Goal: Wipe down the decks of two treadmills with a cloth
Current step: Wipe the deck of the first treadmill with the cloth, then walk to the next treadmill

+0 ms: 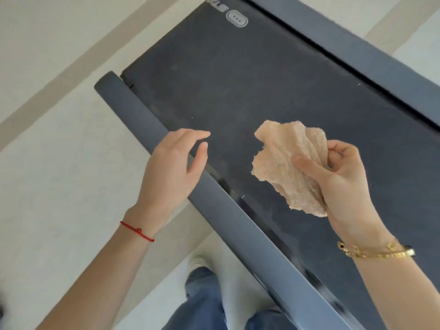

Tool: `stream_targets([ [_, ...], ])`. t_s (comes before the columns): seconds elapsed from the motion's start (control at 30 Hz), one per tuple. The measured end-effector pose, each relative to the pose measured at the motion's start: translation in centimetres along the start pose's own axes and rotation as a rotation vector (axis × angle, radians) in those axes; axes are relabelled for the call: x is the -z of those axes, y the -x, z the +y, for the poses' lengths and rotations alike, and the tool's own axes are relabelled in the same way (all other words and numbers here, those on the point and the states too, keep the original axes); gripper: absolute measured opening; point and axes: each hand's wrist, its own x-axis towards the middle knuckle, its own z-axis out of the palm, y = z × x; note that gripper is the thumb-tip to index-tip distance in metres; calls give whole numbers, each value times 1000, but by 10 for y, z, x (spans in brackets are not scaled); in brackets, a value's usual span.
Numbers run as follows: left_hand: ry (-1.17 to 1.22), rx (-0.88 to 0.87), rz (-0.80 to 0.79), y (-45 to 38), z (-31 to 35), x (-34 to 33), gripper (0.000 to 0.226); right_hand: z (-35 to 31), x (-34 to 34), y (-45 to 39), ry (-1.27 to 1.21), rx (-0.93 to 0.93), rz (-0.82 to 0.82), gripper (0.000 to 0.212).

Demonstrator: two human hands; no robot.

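Peach cloth (291, 167) in right hand (340, 184).

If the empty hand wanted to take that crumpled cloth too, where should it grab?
Probably the loose bunched corner of the cloth that sticks up and away from the right hand, coming in from the left hand side. The right hand's thumb and fingers already cover the lower right part, so that free upper-left edge is the easiest to pinch.

Bright, soft, even light fills the head view with only faint shadows, a dull sheen shows dust on the dark deck (238, 91), the jeans (204, 303) and shoe (200, 260) at the bottom edge are blurred, and the wide lens stretches the corners.
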Motion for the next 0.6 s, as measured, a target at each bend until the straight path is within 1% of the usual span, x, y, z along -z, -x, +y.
stream_targets([
  [0.27, -19, 134, 61, -4, -89, 13, 25, 6, -91, -35, 63, -26, -72, 56],
  [0.37, -15, 198, 95, -13, -124, 29, 26, -1, -135, -50, 78, -29, -114, 54],
  [0.6, -49, 268, 148, -41, -200, 76, 25, -28, -237, -78, 92, -26, -203, 52],
])
